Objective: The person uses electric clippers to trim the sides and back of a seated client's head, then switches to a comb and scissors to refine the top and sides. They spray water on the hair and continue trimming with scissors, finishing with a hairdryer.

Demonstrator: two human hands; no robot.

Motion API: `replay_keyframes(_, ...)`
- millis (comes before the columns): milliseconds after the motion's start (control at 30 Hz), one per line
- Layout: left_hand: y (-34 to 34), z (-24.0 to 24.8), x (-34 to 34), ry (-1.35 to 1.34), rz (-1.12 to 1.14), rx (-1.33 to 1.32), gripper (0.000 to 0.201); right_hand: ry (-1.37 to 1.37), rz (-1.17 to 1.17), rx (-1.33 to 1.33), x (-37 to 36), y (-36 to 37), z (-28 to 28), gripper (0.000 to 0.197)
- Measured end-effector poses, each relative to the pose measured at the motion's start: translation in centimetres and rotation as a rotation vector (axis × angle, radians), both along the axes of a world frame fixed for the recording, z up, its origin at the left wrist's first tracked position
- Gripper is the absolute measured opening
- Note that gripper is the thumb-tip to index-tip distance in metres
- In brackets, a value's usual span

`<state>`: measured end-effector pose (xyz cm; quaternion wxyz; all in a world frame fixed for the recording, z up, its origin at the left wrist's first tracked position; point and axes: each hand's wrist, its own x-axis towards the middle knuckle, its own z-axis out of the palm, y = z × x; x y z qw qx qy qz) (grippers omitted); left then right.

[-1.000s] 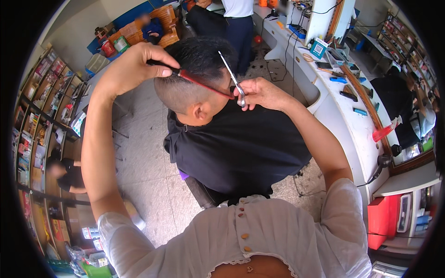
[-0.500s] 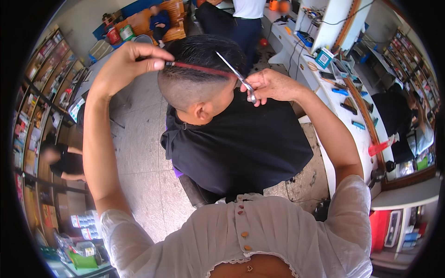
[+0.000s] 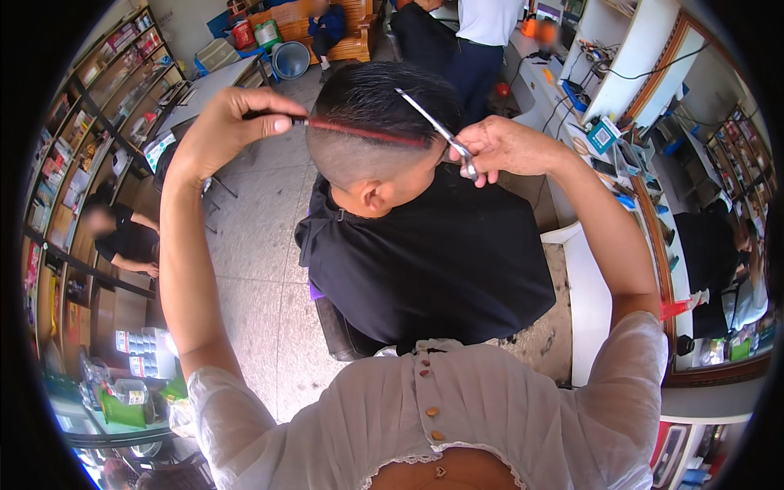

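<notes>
A seated person's head (image 3: 347, 159) is in front of me, with short dark hair on top and closely clipped sides. My left hand (image 3: 233, 135) pinches one end of a red comb (image 3: 367, 133), which lies along the line between the longer hair and the clipped side. In my right hand (image 3: 510, 147) is a pair of silver scissors (image 3: 433, 121). Their blades slant up and left over the hair, past the comb's far end, and look nearly closed together. A black cape (image 3: 433, 261) covers the seated person's shoulders and body.
On the right, a white counter (image 3: 563, 175) holds tools and cables beside a large mirror (image 3: 719, 229). Stocked shelves (image 3: 69, 188) line the left, where a person in black (image 3: 131, 237) is. Other people are near a wooden bench (image 3: 351, 37) at the back.
The view has shifted, so the seated head and both hands appear farther right. The comb lies slightly lower against the head. Both hands keep hold of their tools.
</notes>
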<state>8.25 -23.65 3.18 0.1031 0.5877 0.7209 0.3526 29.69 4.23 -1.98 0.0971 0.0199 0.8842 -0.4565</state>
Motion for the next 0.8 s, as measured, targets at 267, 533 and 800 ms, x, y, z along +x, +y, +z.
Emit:
replay_keyframes(267,-0.5,-1.9,-2.0,0.043,0.291,0.203,0.023,-0.014,0.163,0.333,-0.3,-2.1,2.6,0.02)
replay_keyframes(533,-2.0,-3.8,-2.9,-0.068,0.234,0.167,0.022,0.015,-0.028,0.242,-0.3,-1.4,4.3,0.021)
replay_keyframes(800,-1.0,-4.0,-3.2,-0.173,0.13,0.248,0.023,-0.097,0.089,0.394,-3.7,-3.3,5.2,0.021)
